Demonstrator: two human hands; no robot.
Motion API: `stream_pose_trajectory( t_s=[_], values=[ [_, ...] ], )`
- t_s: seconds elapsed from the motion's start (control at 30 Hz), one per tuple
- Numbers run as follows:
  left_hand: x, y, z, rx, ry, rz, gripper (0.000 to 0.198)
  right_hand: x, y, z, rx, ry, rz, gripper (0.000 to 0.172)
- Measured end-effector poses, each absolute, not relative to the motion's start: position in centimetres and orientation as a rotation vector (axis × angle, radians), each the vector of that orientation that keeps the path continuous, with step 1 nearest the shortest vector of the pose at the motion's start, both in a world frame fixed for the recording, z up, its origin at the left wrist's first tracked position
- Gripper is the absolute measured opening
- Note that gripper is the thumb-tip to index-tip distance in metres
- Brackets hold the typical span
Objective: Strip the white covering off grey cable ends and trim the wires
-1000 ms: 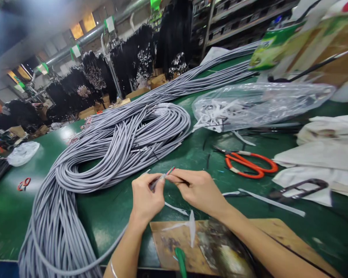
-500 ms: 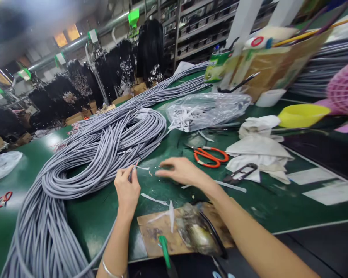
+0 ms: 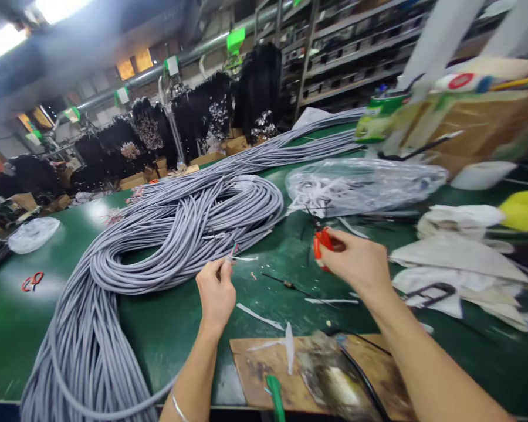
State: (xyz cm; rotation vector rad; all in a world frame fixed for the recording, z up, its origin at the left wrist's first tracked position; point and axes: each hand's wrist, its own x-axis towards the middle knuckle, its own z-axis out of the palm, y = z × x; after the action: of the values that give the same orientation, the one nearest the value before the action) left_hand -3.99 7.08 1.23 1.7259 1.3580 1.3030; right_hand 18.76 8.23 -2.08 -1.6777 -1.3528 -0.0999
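My left hand (image 3: 215, 290) pinches the stripped end of a grey cable (image 3: 232, 253), whose coloured inner wires stick up from my fingers. The cable runs back along my forearm into a big coil of grey cables (image 3: 176, 234) on the green table (image 3: 167, 328). My right hand (image 3: 356, 261) is closed over the orange-handled scissors (image 3: 321, 243) further right on the table. Only part of the handles shows under my fingers.
A clear plastic bag of white scraps (image 3: 361, 184) lies behind the scissors. White cloths (image 3: 462, 246) and a black clip (image 3: 429, 293) sit at right. A brown board (image 3: 281, 369) with a green-handled tool (image 3: 275, 398) lies at the near edge. Small red scissors (image 3: 31, 281) lie far left.
My right hand left the cable end, moved right across the table and closed on the orange scissors. My left hand kept its pinch on the cable end.
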Motion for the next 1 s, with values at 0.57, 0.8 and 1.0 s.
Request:
stream_pose_trajectory(
  t_s=[0.57,0.8,1.0],
  values=[
    [-3.6,7.1,2.7,0.944,1.062,1.105,0.035,11.0,7.0,-2.4,-1.319,-1.837,-0.284,0.018],
    [-3.4,6.9,2.9,0.949,1.097,1.107,0.027,10.8,6.5,-2.4,-1.324,-1.914,-0.415,0.014],
    [-3.5,7.2,2.9,0.980,1.134,1.119,0.021,11.0,6.1,-1.6,-1.324,-1.901,-0.132,0.018]
  ],
)
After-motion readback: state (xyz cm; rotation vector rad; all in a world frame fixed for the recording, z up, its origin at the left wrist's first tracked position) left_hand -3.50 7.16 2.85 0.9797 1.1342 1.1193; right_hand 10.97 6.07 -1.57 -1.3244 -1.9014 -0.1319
